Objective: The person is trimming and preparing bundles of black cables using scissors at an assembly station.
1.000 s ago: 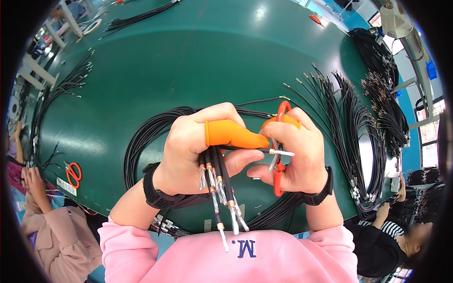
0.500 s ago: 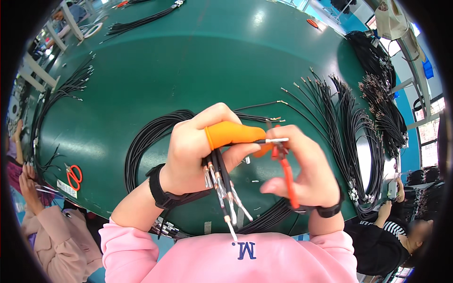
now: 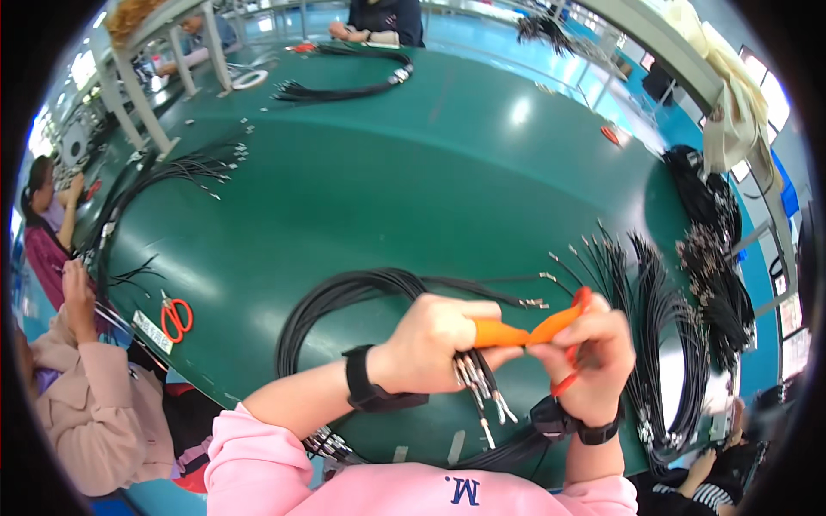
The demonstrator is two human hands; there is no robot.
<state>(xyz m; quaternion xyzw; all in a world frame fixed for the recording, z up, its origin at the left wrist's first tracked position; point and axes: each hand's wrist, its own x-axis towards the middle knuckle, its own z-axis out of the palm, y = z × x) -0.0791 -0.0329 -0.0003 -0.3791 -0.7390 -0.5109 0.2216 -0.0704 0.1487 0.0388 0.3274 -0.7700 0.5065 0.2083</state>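
Note:
In front of my chest my left hand (image 3: 426,340) is closed around a bunch of black cables. Their stripped, silvery ends (image 3: 477,387) hang below its fingers. My right hand (image 3: 598,353) is closed too, with red-handled pliers (image 3: 564,384) in its palm; their jaws are blurred and partly hidden. Orange finger cots cover a finger on each hand, and the tips of the left cot (image 3: 499,334) and the right cot (image 3: 555,325) meet. Whatever is pinched between them is hidden. Behind my left hand a coil of black cable (image 3: 297,318) lies on the green table (image 3: 361,198).
Fanned black cable bundles (image 3: 654,327) lie at the right, with more cable heaps (image 3: 714,275) beyond. At the left are red-handled scissors (image 3: 176,318) and another cable bundle (image 3: 163,176). A curved bundle (image 3: 344,89) lies at the far edge. People sit at the left, right and far side.
The view has shifted, showing more of the far side. My fingertips have come together, and the single cable end that stuck out between my hands is now hidden. The pliers have turned in my right hand.

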